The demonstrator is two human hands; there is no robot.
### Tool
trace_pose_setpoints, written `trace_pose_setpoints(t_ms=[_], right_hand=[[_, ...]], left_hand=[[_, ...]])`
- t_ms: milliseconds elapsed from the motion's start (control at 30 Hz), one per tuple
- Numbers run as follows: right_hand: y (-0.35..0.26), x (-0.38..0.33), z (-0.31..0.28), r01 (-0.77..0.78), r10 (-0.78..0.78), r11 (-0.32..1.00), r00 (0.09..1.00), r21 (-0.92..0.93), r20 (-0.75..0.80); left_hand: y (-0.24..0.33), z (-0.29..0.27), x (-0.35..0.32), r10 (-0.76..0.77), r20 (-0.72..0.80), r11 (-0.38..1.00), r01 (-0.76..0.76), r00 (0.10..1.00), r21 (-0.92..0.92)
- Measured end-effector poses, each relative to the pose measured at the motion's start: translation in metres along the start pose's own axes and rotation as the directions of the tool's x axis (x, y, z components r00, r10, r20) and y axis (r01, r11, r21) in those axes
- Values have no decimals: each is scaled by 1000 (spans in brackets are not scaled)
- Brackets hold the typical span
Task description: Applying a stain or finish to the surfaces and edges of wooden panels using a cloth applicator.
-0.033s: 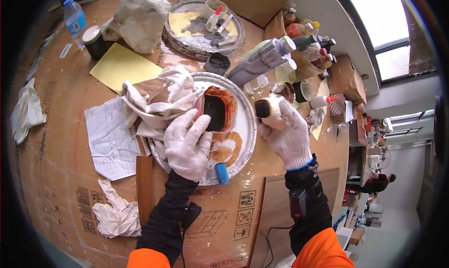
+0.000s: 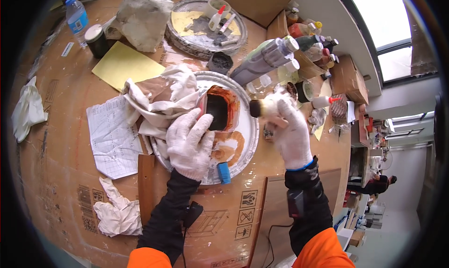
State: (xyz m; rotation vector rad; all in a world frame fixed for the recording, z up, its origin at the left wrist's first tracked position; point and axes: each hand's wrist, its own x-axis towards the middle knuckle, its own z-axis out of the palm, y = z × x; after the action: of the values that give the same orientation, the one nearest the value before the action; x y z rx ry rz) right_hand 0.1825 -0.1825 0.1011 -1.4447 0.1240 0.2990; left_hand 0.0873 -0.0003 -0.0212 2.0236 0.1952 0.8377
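My left hand point(image 2: 188, 142), in a white knit glove, holds the near left edge of a cut-open plastic container point(image 2: 231, 111). Dark liquid lies inside, and reddish-brown stains coat the walls. The container stands on a round white lid point(image 2: 250, 142) with brown smears. To its right, my gloved right hand point(image 2: 291, 132) is closed around a small whitish bottle-like thing point(image 2: 270, 107) with a dark end. That end points left toward the container; motion blurs the details. A crumpled white cloth point(image 2: 149, 100) lies against the lid's left side, and a blue block point(image 2: 224, 173) rests near its front edge.
Behind the lid stand a large grey bottle point(image 2: 262, 62) and a dark cup point(image 2: 220, 62). A second round lid point(image 2: 187, 46) carries glue and tape. Several bottles fill a box point(image 2: 306, 64) at the right. Yellow sandpaper point(image 2: 124, 67) and written paper point(image 2: 112, 137) lie left.
My right hand has tilted the bottle-like thing, and its dark end has shifted slightly left toward the container. My left hand keeps its place at the container.
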Motion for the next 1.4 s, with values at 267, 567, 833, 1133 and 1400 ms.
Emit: trace_pose_setpoints(t_ms=[267,567,833,1133,1400], right_hand=[[25,24,53,728,-497,-56,573,-683,651],[35,29,50,694,-433,8,651,-720,623],[32,30,51,668,-387,58,700,-742,600],[32,29,52,655,-385,88,717,-751,581],[30,28,50,680,-427,-10,660,-733,618]], left_hand=[[-4,-1,-1,19,-15,998,-20,1000,-60],[-4,0,-1,4,-21,998,-5,1000,-66],[-4,-1,-1,-2,-1,999,2,1000,-54],[-3,-2,0,-9,9,998,10,1000,-63],[-3,-1,0,-10,9,997,10,1000,-81]])
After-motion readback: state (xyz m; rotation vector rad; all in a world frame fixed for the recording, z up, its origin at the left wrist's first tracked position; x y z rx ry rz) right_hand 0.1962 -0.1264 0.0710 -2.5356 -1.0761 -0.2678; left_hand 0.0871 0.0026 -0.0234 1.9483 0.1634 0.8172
